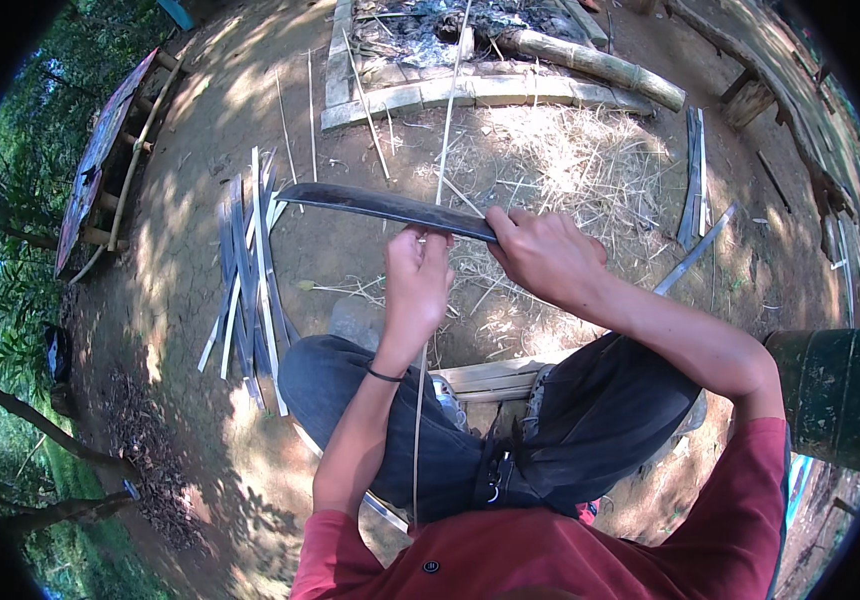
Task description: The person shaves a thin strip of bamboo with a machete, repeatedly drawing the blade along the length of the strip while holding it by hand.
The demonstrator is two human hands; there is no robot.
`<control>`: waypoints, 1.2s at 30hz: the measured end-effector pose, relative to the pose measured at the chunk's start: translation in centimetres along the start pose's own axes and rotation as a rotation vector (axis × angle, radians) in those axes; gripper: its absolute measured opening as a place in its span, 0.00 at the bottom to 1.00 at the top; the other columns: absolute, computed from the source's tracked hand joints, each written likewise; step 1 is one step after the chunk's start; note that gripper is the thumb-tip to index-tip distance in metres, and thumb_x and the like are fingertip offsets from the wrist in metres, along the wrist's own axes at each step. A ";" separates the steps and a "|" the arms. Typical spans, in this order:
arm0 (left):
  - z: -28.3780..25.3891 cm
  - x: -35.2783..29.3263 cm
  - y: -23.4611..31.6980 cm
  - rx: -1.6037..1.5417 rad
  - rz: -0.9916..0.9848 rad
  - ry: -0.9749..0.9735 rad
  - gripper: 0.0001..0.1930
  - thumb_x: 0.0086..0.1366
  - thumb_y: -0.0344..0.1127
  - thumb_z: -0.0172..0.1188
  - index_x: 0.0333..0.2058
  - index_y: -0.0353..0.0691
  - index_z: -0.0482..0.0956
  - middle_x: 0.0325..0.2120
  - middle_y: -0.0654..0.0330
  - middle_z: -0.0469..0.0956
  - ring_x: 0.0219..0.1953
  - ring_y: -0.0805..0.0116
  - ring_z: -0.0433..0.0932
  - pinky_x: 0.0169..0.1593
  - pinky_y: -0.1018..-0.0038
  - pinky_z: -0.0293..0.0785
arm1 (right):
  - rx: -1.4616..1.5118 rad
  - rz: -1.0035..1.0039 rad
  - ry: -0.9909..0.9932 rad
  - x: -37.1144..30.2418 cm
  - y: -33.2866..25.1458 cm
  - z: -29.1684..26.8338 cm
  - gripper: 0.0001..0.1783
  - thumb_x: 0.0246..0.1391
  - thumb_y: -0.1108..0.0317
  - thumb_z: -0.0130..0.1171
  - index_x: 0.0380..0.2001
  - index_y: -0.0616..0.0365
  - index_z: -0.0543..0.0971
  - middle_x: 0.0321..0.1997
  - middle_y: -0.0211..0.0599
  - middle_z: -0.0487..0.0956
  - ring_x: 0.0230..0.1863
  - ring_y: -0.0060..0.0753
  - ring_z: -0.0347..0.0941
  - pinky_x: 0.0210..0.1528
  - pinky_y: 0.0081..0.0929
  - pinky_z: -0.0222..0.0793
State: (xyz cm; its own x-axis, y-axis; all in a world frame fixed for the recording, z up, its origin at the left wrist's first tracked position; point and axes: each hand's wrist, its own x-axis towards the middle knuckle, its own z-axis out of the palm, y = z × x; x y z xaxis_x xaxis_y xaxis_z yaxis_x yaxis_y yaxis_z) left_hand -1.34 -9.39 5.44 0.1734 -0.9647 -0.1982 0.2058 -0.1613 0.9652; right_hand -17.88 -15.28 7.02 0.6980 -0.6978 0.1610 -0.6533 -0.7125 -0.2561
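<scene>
A long, dark-bladed machete (380,206) is in my right hand (548,252), its tip pointing left and its handle hidden by my fingers. Below the blade, my left hand (418,278) pinches a thin, pale strip (418,420), seemingly bamboo or cane. The strip runs from my lap up past the blade toward the fire pit. Blade and strip cross just above my left fingers; whether they touch I cannot tell. My legs are bent on either side, in dark trousers.
Several split strips (242,270) lie in a pile at left, and more strips (692,180) at right. Pale shavings (580,165) cover the ground ahead. Beyond them, a block-edged fire pit (420,108) holds ash and a log (600,66). A green drum (822,395) stands near my right elbow.
</scene>
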 end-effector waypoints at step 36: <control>-2.1 0.6 2.8 -0.279 -0.169 -0.210 0.15 0.74 0.44 0.40 0.28 0.45 0.62 0.12 0.73 0.48 0.11 0.84 0.44 0.14 0.80 0.37 | 0.083 0.033 0.027 1.9 -1.7 -1.5 0.13 0.58 0.64 0.53 0.29 0.66 0.74 0.22 0.53 0.78 0.25 0.55 0.77 0.29 0.47 0.73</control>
State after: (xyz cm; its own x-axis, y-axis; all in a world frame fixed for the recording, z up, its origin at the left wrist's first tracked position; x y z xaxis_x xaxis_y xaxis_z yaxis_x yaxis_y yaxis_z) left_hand 1.37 -9.95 7.68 -0.0801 -0.9557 -0.2831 0.4741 -0.2864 0.8326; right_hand -15.87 -15.51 9.22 0.6677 -0.7232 0.1768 -0.6483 -0.6815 -0.3394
